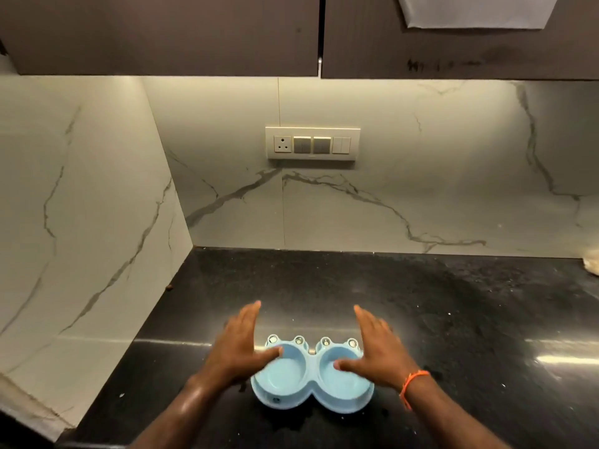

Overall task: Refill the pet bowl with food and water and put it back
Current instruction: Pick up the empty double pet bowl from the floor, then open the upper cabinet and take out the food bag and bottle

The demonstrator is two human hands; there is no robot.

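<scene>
A light blue double bowl (312, 377) sits on a black worktop (453, 319), near its front edge. The left hand (238, 345) and right hand (377, 346) flank it, fingers straight and spread, each thumb reaching over a bowl rim. Both bowls look empty.

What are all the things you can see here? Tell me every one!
pet bowl: one, light blue, two empty hollows, on the counter near its front edge
counter: one, black, speckled, shiny
wall: white marble with grey veins, behind and to the left
switch plate: one, cream, on the back wall
cupboards: two doors, dark brown, overhead
paper: one, white, on the right cupboard door
wristband: one, orange, on the right wrist
left hand: fingers straight, over the bowl's left side
right hand: fingers straight, over the bowl's right side
</scene>
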